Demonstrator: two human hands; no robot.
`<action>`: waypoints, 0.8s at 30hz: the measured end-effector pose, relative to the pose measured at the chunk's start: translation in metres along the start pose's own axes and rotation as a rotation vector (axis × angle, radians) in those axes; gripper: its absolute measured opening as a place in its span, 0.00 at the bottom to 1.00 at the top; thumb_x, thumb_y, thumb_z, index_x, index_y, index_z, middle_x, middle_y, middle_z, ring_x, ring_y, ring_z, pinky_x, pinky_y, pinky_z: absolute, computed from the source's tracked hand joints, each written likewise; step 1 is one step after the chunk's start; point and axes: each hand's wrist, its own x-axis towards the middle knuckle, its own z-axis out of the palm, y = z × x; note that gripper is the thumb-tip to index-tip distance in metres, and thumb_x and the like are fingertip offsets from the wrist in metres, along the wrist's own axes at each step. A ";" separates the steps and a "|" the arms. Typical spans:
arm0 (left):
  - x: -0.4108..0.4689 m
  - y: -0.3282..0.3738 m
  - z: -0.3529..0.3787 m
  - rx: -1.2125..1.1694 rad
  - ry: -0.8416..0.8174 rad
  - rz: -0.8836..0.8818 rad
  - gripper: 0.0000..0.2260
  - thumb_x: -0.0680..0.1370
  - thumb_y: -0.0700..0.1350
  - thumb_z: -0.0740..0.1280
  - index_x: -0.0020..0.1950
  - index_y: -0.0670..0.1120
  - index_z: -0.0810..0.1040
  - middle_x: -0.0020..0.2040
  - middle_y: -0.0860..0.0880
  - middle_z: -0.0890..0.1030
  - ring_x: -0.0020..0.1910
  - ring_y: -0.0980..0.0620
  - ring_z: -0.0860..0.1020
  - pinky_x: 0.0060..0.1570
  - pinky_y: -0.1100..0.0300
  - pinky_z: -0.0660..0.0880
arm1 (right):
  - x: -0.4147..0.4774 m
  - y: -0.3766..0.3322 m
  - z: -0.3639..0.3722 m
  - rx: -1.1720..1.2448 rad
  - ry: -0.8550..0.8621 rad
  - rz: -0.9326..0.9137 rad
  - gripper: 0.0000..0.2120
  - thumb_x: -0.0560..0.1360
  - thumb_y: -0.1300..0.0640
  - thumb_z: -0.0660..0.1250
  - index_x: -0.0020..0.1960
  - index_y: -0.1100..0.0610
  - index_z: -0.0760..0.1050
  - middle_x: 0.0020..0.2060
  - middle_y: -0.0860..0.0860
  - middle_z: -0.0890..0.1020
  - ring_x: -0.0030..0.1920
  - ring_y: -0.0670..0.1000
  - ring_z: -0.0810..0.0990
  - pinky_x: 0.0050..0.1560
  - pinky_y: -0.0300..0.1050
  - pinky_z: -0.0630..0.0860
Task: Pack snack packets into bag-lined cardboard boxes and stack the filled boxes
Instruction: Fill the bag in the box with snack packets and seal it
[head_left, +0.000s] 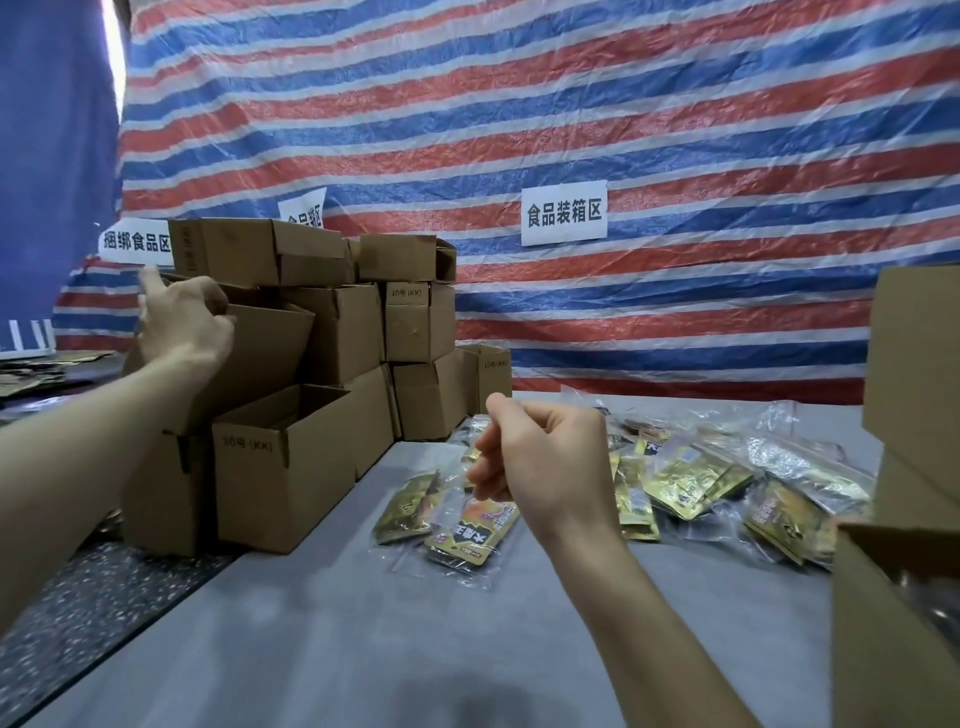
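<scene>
The person's left hand reaches to the stack of cardboard boxes at the left of the grey tabletop; its grip is closed, fingers curled over the top rim of an open, tilted box in the second tier. In front of that box stands another open-topped box printed "10号 (KK)". The right hand is raised above the middle of the tabletop, its grip a tight pinch of thumb and fingers on the top of a clear plastic bag that hangs down with a yellow snack packet inside it. Just beyond lies a loose pile of bagged gold snack packets. More boxes stand at the right edge. A red, white and blue striped tarpaulin with a paper sign hangs behind.
</scene>
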 end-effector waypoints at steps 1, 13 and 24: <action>0.001 -0.001 -0.002 -0.029 0.020 -0.007 0.09 0.80 0.37 0.69 0.60 0.39 0.80 0.76 0.39 0.62 0.70 0.32 0.69 0.68 0.40 0.71 | 0.000 -0.001 -0.001 0.005 0.007 0.001 0.22 0.80 0.57 0.65 0.27 0.58 0.77 0.23 0.55 0.81 0.24 0.51 0.80 0.33 0.44 0.77; 0.001 0.014 -0.088 -0.305 0.395 0.027 0.07 0.80 0.38 0.66 0.57 0.39 0.77 0.61 0.39 0.78 0.60 0.43 0.76 0.55 0.60 0.70 | -0.004 -0.019 -0.013 0.086 0.038 -0.057 0.21 0.79 0.58 0.65 0.28 0.59 0.78 0.24 0.57 0.81 0.24 0.51 0.79 0.28 0.40 0.77; -0.142 0.023 -0.101 -0.804 -0.018 -0.009 0.08 0.80 0.39 0.69 0.48 0.52 0.76 0.57 0.51 0.80 0.57 0.48 0.79 0.54 0.49 0.78 | 0.001 -0.030 -0.024 -0.057 0.140 -0.051 0.09 0.79 0.45 0.67 0.48 0.50 0.79 0.42 0.47 0.84 0.46 0.48 0.81 0.45 0.45 0.75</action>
